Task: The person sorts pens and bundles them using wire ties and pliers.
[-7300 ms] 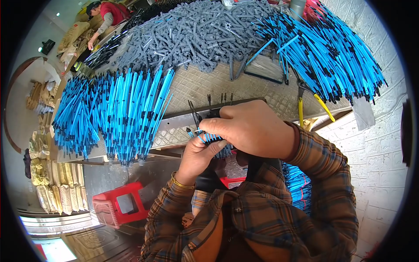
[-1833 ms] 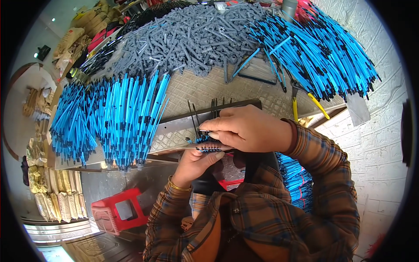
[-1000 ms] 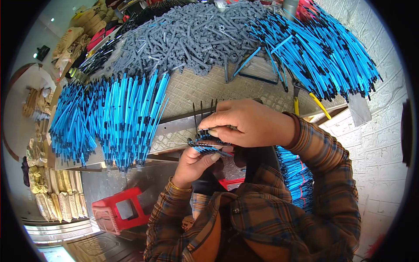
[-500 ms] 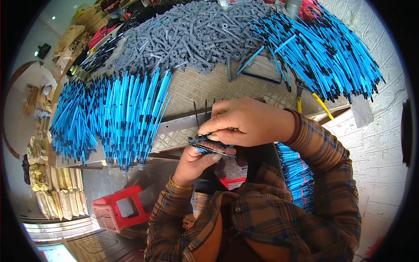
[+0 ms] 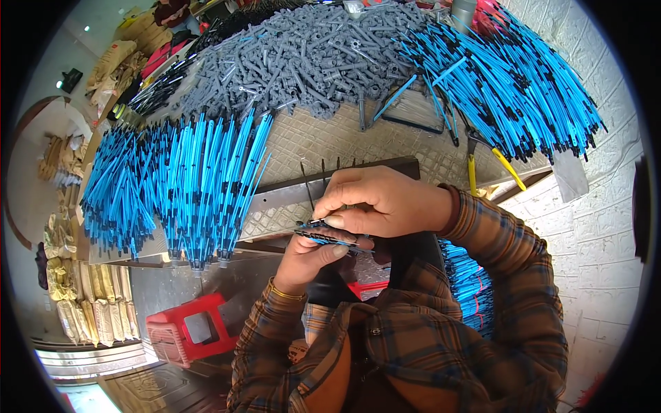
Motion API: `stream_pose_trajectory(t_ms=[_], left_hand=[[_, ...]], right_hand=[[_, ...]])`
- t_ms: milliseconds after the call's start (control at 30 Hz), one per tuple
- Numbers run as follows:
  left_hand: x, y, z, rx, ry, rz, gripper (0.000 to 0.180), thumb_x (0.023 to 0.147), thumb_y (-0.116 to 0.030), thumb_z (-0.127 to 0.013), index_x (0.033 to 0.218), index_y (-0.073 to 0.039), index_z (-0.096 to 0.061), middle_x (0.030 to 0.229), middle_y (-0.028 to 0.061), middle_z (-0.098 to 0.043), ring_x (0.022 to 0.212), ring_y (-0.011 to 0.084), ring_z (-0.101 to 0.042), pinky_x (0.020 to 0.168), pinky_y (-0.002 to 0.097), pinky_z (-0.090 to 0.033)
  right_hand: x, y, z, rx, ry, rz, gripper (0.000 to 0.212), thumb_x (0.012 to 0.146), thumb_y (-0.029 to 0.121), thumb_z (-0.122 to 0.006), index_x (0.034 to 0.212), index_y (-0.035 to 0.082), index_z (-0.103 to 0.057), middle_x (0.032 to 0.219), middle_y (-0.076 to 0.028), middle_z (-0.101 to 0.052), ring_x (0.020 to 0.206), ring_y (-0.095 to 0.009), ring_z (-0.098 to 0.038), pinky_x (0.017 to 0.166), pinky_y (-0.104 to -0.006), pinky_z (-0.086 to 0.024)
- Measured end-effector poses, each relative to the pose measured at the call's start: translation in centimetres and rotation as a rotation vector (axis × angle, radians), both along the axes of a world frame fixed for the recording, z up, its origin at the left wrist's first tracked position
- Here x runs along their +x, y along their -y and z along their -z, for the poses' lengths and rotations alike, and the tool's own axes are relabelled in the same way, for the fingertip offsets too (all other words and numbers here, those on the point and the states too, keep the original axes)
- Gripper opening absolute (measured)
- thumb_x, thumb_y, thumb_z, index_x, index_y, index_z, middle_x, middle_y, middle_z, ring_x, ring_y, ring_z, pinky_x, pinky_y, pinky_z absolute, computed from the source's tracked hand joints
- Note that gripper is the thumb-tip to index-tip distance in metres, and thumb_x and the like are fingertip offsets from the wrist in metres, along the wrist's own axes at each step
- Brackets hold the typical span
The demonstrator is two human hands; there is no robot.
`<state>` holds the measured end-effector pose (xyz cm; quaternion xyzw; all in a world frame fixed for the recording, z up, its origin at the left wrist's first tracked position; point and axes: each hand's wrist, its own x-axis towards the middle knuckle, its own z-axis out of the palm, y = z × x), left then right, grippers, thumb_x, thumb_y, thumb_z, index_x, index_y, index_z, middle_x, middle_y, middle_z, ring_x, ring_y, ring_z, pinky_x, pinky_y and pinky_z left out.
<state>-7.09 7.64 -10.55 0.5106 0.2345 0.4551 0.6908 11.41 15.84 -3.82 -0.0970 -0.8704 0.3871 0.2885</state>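
Pinching a thin blue rod (image 5: 329,238) with black ends, both hands are meeting just in front of the person's chest, at the near edge of the tabletop (image 5: 323,141). The left hand (image 5: 313,256) is cupping the rod from below, fingers curled shut around it, a slim gold-coloured bangle (image 5: 286,294) sitting on the wrist. The right hand (image 5: 385,203) is closing over it from above, thumb and forefinger pressed tight on the rod's black tip, knuckles bunched.

Just beyond the hands, a flat grey metal bar (image 5: 289,203) is lying along the tabletop's edge with a row of thin dark pins (image 5: 323,172) standing up out of it. The tabletop itself is showing a woven, basket-like beige pattern.

To the left, a dense fan of bright blue rods (image 5: 179,186) is hanging over the edge, smooth and glossy, each banded in black. Another thick sheaf of the same blue rods (image 5: 509,89) is spreading across the upper right. Between them a heap of small grey plastic pieces (image 5: 310,55), matte and knobbly, is piling up at the far side. Yellow-handled pliers (image 5: 492,165) are lying near the right sheaf.

Plaid brown and blue sleeves (image 5: 509,275) are covering the forearms. Below on the floor, a red plastic stool (image 5: 186,334) is standing beside the left arm.
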Motion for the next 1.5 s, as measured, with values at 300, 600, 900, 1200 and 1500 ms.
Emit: stream_pose_trajectory(t_ms=[300, 600, 900, 1200, 1500], left_hand=[[0.6, -0.2, -1.1, -0.05, 0.049, -0.002, 0.022, 0.085, -0.005, -0.055, 0.106, -0.001, -0.059, 0.101, 0.0125, -0.063, 0.099, 0.0189, -0.057, 0.09, 0.0324, -0.041], [1.6, 1.4, -1.1, 0.079, -0.235, -0.148, 0.021, 0.083, -0.001, -0.058, 0.105, -0.004, -0.06, 0.099, 0.002, -0.062, 0.095, 0.0104, -0.055, 0.083, 0.0254, -0.044], [1.0, 2.5, -1.6, 0.091, -0.341, -0.231, 0.018, 0.085, -0.003, -0.058, 0.102, -0.003, -0.061, 0.097, 0.0033, -0.063, 0.091, 0.0108, -0.057, 0.08, 0.0244, -0.045], [-0.4, 1.1, -0.5, -0.036, -0.178, -0.219, 0.016, 0.086, 0.0, -0.054, 0.101, -0.002, -0.061, 0.097, 0.0048, -0.064, 0.092, 0.0116, -0.059, 0.083, 0.0257, -0.046], [-0.2, 1.4, -1.3, 0.032, -0.179, -0.198, 0.016, 0.087, 0.0, -0.052, 0.101, -0.002, -0.06, 0.099, 0.0047, -0.063, 0.093, 0.0117, -0.058, 0.084, 0.026, -0.045]], right_hand=[[0.0, -0.2, -0.4, 0.05, -0.067, 0.023, 0.019, 0.083, 0.016, -0.056, 0.099, 0.006, -0.059, 0.087, -0.01, -0.056, 0.076, -0.026, -0.058, 0.065, -0.0319, -0.046], [-0.8, 2.2, -4.6, 0.307, 0.244, 0.148, 0.017, 0.084, 0.026, -0.055, 0.091, 0.011, -0.059, 0.08, -0.009, -0.054, 0.069, -0.031, -0.056, 0.056, -0.0378, -0.044], [-2.6, 1.4, -4.8, 0.292, 0.268, 0.026, 0.019, 0.083, 0.025, -0.056, 0.09, 0.008, -0.06, 0.08, -0.01, -0.058, 0.071, -0.027, -0.059, 0.062, -0.0331, -0.046], [-2.5, 0.3, -3.6, -0.097, 0.096, 0.222, 0.022, 0.079, 0.023, -0.063, 0.092, 0.005, -0.058, 0.082, -0.01, -0.055, 0.067, -0.024, -0.055, 0.062, -0.0324, -0.044], [0.3, 2.3, -2.9, 0.17, 0.163, 0.201, 0.012, 0.079, 0.013, -0.061, 0.081, 0.003, -0.055, 0.093, -0.01, -0.053, 0.071, -0.025, -0.055, 0.064, -0.031, -0.044]])
